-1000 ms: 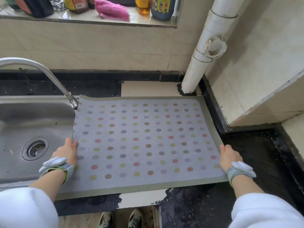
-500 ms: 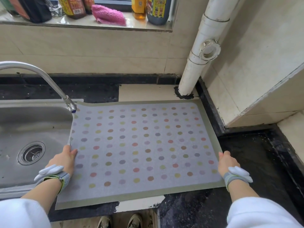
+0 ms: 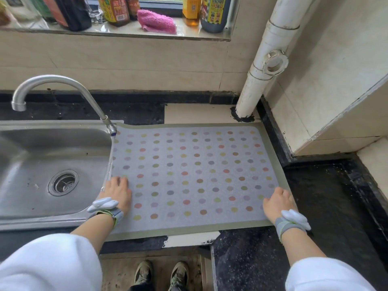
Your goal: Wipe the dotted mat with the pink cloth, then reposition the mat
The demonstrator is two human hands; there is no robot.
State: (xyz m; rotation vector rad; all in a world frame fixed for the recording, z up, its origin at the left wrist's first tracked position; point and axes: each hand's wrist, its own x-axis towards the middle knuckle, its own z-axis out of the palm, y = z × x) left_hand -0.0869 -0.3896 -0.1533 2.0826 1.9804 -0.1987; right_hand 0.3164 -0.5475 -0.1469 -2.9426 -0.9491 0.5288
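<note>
Both palms flat and open on the dotted mat point(image 3: 195, 175): left hand point(image 3: 116, 193) at its 8 o'clock corner, right hand point(image 3: 277, 203) at 4 o'clock; pink cloth point(image 3: 156, 21) sits at 12 o'clock on the windowsill point(image 3: 117, 33).

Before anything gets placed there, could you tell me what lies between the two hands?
Only the dotted mat itself: the head view shows bare dots between left hand and right hand.

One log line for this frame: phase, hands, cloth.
phase: repositioning | left hand: flat on dotted grey mat, sink-side edge | right hand: on mat's right edge | pink fluffy cloth: on windowsill, untouched
</note>
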